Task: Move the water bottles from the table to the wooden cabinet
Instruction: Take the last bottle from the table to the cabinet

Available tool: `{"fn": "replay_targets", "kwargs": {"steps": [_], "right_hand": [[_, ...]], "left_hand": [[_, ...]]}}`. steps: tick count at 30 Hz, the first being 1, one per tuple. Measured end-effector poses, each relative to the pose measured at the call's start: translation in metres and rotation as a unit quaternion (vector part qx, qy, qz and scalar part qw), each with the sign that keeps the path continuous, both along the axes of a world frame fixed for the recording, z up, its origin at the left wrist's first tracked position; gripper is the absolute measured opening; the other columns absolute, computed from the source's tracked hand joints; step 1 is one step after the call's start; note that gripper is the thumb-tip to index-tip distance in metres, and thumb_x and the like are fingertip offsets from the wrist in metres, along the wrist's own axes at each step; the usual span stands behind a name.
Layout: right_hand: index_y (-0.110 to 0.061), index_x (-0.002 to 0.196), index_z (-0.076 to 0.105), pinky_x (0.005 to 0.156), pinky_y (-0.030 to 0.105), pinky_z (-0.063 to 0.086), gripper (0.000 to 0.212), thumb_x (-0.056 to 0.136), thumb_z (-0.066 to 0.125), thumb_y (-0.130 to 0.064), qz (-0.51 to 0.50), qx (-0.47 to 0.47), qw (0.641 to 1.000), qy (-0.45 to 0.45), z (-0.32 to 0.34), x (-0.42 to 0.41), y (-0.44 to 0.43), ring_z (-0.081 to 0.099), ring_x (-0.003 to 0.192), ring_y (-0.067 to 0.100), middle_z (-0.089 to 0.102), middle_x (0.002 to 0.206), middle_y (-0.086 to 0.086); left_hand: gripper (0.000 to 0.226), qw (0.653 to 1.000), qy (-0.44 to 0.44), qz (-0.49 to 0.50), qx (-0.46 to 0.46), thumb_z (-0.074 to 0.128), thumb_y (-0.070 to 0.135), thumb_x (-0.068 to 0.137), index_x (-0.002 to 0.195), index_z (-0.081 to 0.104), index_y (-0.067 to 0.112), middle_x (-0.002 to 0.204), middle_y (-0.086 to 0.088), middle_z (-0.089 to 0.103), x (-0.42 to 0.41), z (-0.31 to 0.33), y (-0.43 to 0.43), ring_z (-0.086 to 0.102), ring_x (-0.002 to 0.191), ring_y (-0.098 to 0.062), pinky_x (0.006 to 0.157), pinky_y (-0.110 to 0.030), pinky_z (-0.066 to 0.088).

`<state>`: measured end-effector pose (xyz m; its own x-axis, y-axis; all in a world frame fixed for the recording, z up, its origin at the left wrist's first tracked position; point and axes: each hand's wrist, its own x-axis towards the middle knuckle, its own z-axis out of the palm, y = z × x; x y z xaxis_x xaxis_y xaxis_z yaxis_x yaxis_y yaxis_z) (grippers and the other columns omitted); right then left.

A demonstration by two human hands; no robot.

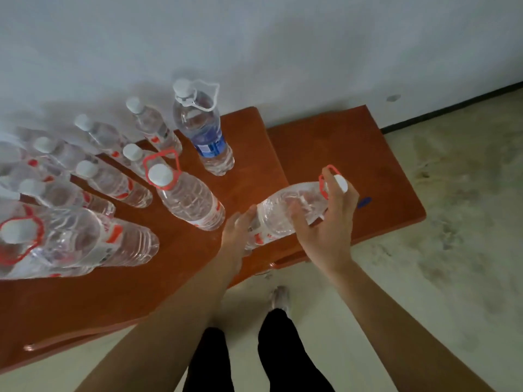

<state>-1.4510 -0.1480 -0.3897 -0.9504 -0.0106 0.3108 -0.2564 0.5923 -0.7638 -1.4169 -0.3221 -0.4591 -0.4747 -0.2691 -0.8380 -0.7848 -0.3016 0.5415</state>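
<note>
The table (113, 306) is being crowded by standing bottles (186, 199). A tilted bottle (283, 213) is being held between table and cabinet (353, 154), its base being cupped by the left hand (236, 233), its neck being gripped by the right hand (328, 224). With the base only cupped, a slip is being risked; neighbours could be toppled.

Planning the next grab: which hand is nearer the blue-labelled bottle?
Left. Both hold the tilted bottle: the left hand at its base, in front of the blue-labelled bottle; the right hand at its neck, farther right.
</note>
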Motion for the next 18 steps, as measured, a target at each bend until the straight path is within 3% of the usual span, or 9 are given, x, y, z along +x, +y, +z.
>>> {"fn": "replay_targets", "kwargs": {"steps": [3,8,11,13,15,18], "right_hand": [[-0.006,0.143,0.047,0.089,0.003,0.042,0.078,0.080,0.088,-0.024,-0.028,0.000,1.000,0.003,-0.008,-0.004,-0.002,0.041,0.118,-0.011,0.044,0.133,0.022],[-0.006,0.137,0.054,0.083,0.004,0.046,0.066,0.082,0.086,-0.025,-0.051,0.019,0.998,0.018,-0.002,0.005,-0.018,0.045,0.109,-0.007,0.044,0.131,0.021],[-0.005,0.132,0.056,0.081,0.004,0.047,0.059,0.085,0.083,-0.025,-0.030,0.044,0.998,0.045,0.001,0.012,-0.032,0.045,0.105,-0.005,0.045,0.129,0.025],[-0.012,0.133,0.052,0.079,0.004,0.047,0.057,0.086,0.081,-0.029,-0.017,0.059,0.997,0.053,0.004,0.018,-0.046,0.045,0.107,-0.004,0.044,0.131,0.022],[-0.021,0.134,0.048,0.077,0.009,0.050,0.055,0.089,0.077,-0.034,-0.002,0.072,0.996,0.051,0.007,0.024,-0.062,0.051,0.108,0.005,0.040,0.133,0.015],[-0.028,0.134,0.048,0.069,0.020,0.057,0.050,0.092,0.073,-0.039,0.037,0.112,0.991,0.061,0.007,0.027,-0.085,0.058,0.108,0.019,0.039,0.134,0.012]], "left_hand": [[0.083,1.000,0.017,-0.014,0.004,0.061,0.070,0.084,0.152,0.033,0.032,0.149,-0.004,0.045,-0.020,-0.008,-0.002,0.051,0.120,-0.029,0.104,-0.054,0.044],[0.097,0.995,0.050,-0.089,0.006,0.054,0.085,0.073,0.153,0.030,0.035,0.154,-0.004,0.042,-0.025,-0.013,-0.014,0.047,0.134,-0.032,0.108,-0.058,0.041],[0.100,0.973,0.086,-0.202,-0.069,0.037,0.096,0.072,0.149,0.039,0.033,0.149,-0.001,0.050,-0.009,-0.015,-0.034,0.049,0.134,-0.026,0.113,-0.055,0.038],[0.087,0.937,0.107,-0.295,-0.154,0.022,0.091,0.083,0.139,0.049,0.031,0.138,-0.002,0.059,0.008,-0.022,-0.056,0.055,0.125,-0.023,0.110,-0.052,0.042],[0.078,0.877,0.096,-0.397,-0.253,0.013,0.083,0.090,0.140,0.043,0.031,0.142,-0.008,0.055,0.035,-0.032,-0.078,0.055,0.124,-0.026,0.106,-0.051,0.045],[0.070,0.779,0.009,-0.530,-0.333,0.021,0.071,0.098,0.156,0.024,0.032,0.166,-0.012,0.013,0.082,-0.044,-0.105,0.013,0.152,-0.036,0.116,-0.062,0.026]]}}
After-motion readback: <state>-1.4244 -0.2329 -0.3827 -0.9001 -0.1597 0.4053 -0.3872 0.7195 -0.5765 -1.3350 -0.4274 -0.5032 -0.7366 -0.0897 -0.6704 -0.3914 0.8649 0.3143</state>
